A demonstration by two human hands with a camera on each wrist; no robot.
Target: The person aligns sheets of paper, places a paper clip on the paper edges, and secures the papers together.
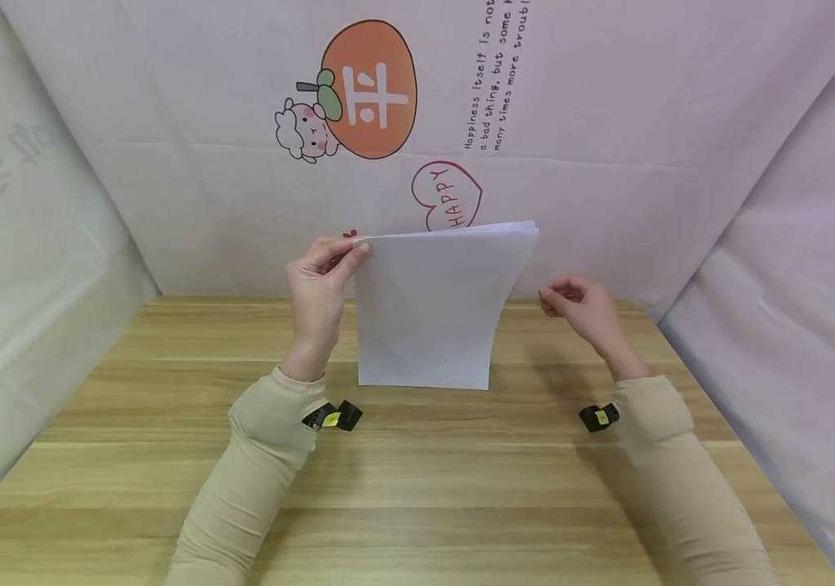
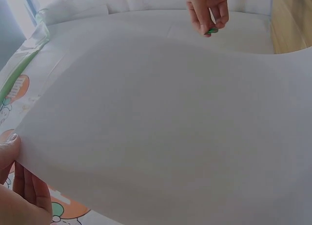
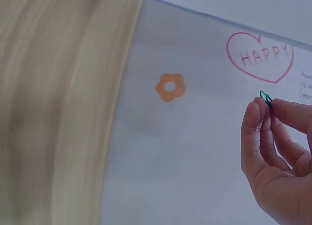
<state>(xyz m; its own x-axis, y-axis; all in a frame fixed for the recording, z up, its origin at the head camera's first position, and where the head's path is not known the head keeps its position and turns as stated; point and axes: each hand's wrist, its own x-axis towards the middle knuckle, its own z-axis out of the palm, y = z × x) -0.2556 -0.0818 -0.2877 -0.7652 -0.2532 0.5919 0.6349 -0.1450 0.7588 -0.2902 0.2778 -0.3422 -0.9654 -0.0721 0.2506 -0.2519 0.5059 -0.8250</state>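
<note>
Several sheets of white paper (image 1: 428,309) hang upright above the table, their edges slightly fanned at the upper right. My left hand (image 1: 317,285) pinches their upper left corner between thumb and fingers, and the left wrist view shows the same grip. To the right of the paper, apart from it, is my right hand (image 1: 584,309). Its thumb and fingertips pinch a small green paper clip (image 3: 265,98), seen best in the right wrist view. In the head view that clip is hidden by the fingers.
Beneath both hands lies a wood-grain table (image 1: 417,488). A white printed cloth (image 1: 593,187) hangs behind it, with more cloth at both sides. Black wrist devices (image 1: 347,415) stick out from the sleeves.
</note>
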